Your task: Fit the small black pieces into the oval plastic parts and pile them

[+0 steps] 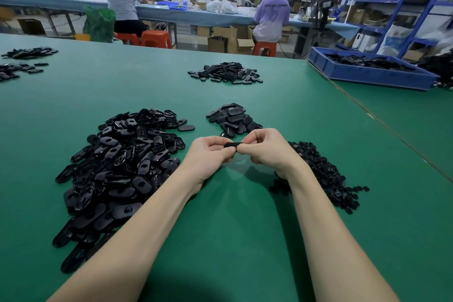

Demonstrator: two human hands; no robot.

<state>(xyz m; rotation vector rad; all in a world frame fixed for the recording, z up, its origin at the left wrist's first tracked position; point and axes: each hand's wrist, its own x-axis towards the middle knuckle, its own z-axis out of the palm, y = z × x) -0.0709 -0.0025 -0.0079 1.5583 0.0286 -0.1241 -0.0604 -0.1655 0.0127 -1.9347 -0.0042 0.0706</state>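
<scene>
— Oval part, where is it?

— Between my 2 hands, held up above the green table, just in front of my chest line. My left hand pinches its left end with curled fingers and thumb; my right hand pinches its right end the same way. Only a short black strip of it shows between my fingertips.

— Is a small black piece already in it?

— I cannot tell; my fingers cover most of the part.

— What lies around your hands?

— On my left, a big heap of oval parts, spread from near my left forearm out toward the middle of the table. On my right, partly behind my right wrist, a heap of small pieces. Just beyond my hands, nearly touching them in view, sits a smaller pile of oval parts.

— Anything farther off?

— Another pile near the far edge, and 2 scattered groups at the far left. A blue tray with black parts stands on the next table to the right. Across the aisle, people sit on red stools at a long bench, backs to me, with blue shelving at the right.
</scene>
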